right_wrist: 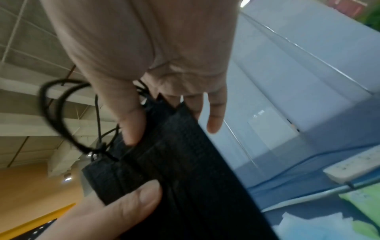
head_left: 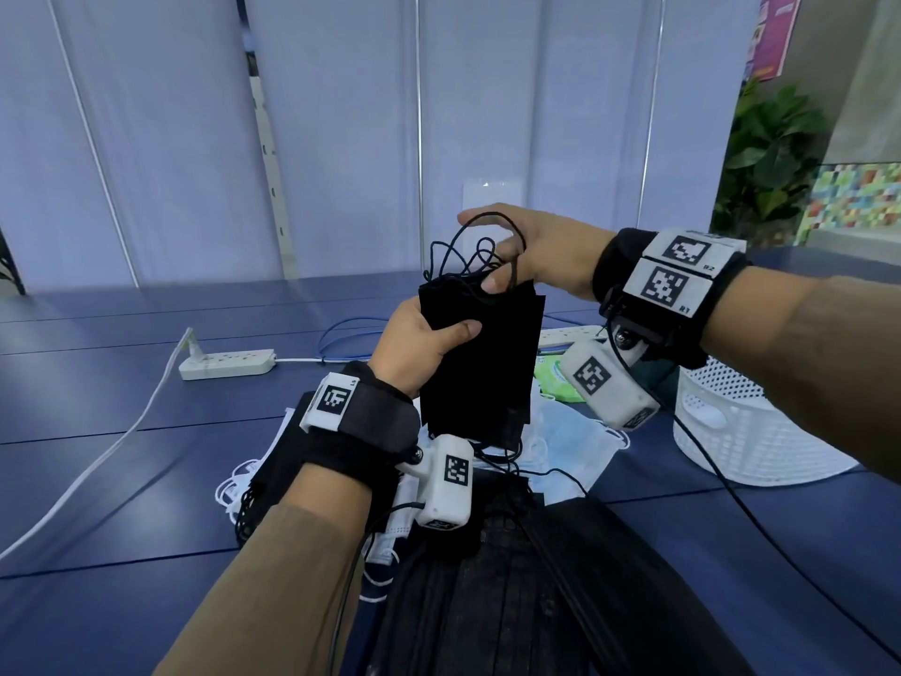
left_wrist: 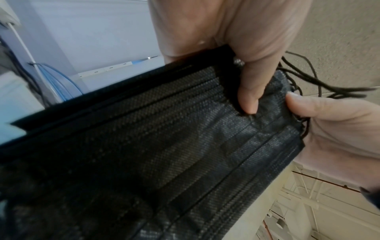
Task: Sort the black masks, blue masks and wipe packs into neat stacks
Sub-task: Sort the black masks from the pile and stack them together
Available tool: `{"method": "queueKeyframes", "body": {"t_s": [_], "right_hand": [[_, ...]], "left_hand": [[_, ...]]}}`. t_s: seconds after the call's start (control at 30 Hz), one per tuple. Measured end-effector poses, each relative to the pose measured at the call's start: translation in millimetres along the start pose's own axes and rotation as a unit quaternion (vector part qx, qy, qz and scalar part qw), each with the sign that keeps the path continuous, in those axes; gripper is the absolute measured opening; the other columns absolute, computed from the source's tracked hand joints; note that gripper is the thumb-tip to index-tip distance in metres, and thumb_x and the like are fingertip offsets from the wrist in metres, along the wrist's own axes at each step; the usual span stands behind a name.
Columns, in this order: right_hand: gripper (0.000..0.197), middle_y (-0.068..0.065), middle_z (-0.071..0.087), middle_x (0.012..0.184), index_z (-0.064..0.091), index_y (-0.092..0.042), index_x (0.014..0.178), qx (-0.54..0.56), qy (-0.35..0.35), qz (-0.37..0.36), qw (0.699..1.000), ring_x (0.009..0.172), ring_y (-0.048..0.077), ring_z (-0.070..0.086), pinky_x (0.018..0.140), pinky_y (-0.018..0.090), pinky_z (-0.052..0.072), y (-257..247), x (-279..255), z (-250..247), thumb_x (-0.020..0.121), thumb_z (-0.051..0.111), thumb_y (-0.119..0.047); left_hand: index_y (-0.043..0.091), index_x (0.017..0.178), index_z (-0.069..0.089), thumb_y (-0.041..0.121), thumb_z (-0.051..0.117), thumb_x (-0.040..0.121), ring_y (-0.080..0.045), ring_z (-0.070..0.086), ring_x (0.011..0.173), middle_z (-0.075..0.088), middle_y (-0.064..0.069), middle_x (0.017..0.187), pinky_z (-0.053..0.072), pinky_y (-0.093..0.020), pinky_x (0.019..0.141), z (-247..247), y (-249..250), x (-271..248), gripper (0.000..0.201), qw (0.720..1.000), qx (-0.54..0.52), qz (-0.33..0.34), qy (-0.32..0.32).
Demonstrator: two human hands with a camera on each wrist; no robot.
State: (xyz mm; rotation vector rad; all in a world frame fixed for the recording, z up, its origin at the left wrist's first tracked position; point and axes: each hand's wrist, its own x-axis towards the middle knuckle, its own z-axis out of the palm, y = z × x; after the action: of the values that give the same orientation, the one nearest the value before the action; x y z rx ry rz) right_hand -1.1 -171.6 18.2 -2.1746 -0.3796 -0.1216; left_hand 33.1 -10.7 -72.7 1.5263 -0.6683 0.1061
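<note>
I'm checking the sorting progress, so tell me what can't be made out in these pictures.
- How many black masks the left hand and right hand hold: the head view shows only the front layer.
- Blue masks on the table: partly hidden by arms and wrist cameras.
- Green wipe pack: mostly covered, print unreadable.

An office-like room: pale partition panels (head_left: pixel 341 114) behind a blue desk (head_left: pixel 97 431), a power strip (head_left: pixel 226 364), potted plant (head_left: pixel 770 153) upper right.
</note>
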Motion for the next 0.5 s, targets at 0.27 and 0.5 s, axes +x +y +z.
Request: {"method": "queueKeyframes", "body": {"t_s": [0.27,0.5], "right_hand": [[0.046,0.001,0.055,0.066,0.052,-0.021,0.115,0.249,0.015,-0.02,0.968,0.053,0.018,0.06,0.073,0.036,0.049,-21.4,3.6,-8.1,0.087,0.044,0.014],[0.041,0.005,0.047,0.063,0.057,-0.016,0.113,0.04,-0.001,0.011,0.999,0.051,0.02,0.048,0.064,0.03,0.05,-38.1,-0.2,-26.5,0.084,0.042,0.009]], "left_hand": [[0.011,0.107,0.065,-0.003,0.064,0.083,-0.011,0.069,0.092,0.07,-0.002,0.101,0.053,-0.024,0.084,-0.7,-1.5,-0.9,0.028,1.0,-0.007,-0.016,-0.006],[0.007,0.107,0.064,-0.002,0.061,0.086,-0.008,0.069,0.082,0.07,-0.001,0.096,0.054,-0.019,0.076,-2.2,1.9,-2.0,0.023,0.999,-0.039,-0.014,0.013]]}}
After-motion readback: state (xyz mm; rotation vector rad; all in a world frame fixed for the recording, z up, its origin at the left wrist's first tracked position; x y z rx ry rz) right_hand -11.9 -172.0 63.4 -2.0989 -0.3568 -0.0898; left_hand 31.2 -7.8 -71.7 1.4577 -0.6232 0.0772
